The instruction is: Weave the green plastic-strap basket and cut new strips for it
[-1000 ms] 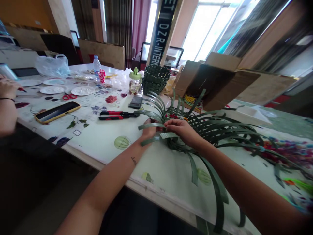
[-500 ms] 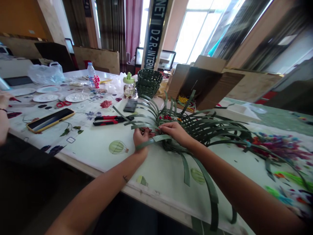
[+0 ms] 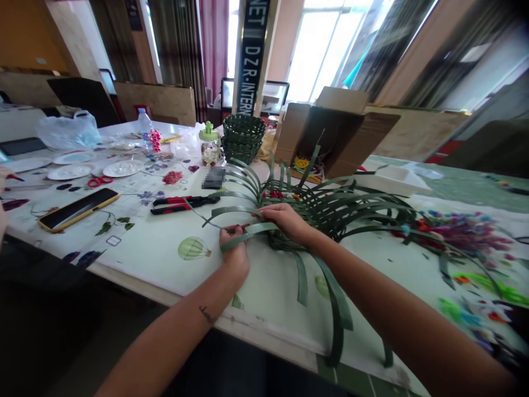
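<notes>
"Fingers first: what are they doing?"

"The left hand (image 3: 235, 256) has its fingers curled closed around a flat green strip (image 3: 248, 235). The right hand (image 3: 285, 221) lies just beyond it, with its fingers together and pressed down on that same strip where it meets the weave (whether they truly clamp it, I can't tell)."

"And the step in hand?"

"It looks like one crosswise strip being laid through a half-made woven mat (image 3: 330, 212). The mat lies on the table (image 3: 157, 270) directly under and beyond the right hand, with its loose ends fanning out around the fingers."

"Counts, then?"

"One strip in the fingers. Three long ends hang from the mat, just below the right hand, toward the table edge; the other ends are too many to count cleanly. Past the fingertips sit one pair of pliers (image 3: 184, 205), one green-lidded jar (image 3: 209, 144) and a stack of woven baskets (image 3: 242, 138) (at least two, though the stack hides the exact number). Farther left of the fingers are one phone (image 3: 78, 209), one pair of scissors (image 3: 100, 181) and four plates (image 3: 123, 168)."
</notes>
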Available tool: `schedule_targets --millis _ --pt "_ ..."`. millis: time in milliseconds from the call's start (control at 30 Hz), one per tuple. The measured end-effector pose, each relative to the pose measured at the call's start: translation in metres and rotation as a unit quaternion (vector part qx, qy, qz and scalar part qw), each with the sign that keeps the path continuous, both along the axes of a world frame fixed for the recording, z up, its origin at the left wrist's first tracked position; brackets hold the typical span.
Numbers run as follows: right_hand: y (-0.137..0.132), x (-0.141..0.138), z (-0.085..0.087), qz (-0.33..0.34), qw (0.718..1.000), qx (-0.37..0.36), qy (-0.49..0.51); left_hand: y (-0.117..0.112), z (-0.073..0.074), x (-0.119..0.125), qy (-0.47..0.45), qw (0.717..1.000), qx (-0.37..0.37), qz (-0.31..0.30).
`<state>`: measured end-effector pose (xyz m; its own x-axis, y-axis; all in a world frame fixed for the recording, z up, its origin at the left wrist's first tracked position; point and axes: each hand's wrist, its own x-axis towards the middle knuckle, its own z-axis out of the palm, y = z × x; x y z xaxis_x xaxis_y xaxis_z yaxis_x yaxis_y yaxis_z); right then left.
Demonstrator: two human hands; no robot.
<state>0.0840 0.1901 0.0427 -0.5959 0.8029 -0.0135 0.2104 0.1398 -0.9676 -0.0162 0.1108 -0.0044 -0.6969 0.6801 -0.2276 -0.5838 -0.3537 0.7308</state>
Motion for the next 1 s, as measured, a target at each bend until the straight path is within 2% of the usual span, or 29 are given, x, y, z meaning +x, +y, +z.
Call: schedule_targets --millis 233,333,467,600,667,800,1000 --pt "0.001 -0.003 0.001 0.013 0.997 -0.068 0.031 -0.004 0.010 0.003 0.002 0.999 0.035 0.001" --pt "0.002 -0.001 -0.002 0.010 0.997 -0.065 0.041 -0.002 0.009 -0.003 0.103 0.993 0.059 -0.014" --pt "0.001 0.002 -0.004 0.006 0.998 -0.047 0.049 0.008 0.012 -0.025 0.292 0.950 0.063 -0.089" --pt "-0.002 0.002 -0.003 0.024 0.997 -0.033 0.063 0.011 0.021 -0.041 0.400 0.904 0.033 -0.148" --pt "-0.004 0.002 -0.002 0.027 0.998 -0.006 0.064 0.007 0.025 -0.042 0.429 0.889 0.020 -0.159" --pt "-0.006 0.001 0.000 0.028 0.997 0.051 0.047 0.004 0.028 -0.038 0.487 0.862 0.000 -0.144" --pt "-0.010 0.001 0.008 0.013 0.998 0.051 0.031 0.023 0.021 -0.038 0.495 0.851 -0.032 -0.171"
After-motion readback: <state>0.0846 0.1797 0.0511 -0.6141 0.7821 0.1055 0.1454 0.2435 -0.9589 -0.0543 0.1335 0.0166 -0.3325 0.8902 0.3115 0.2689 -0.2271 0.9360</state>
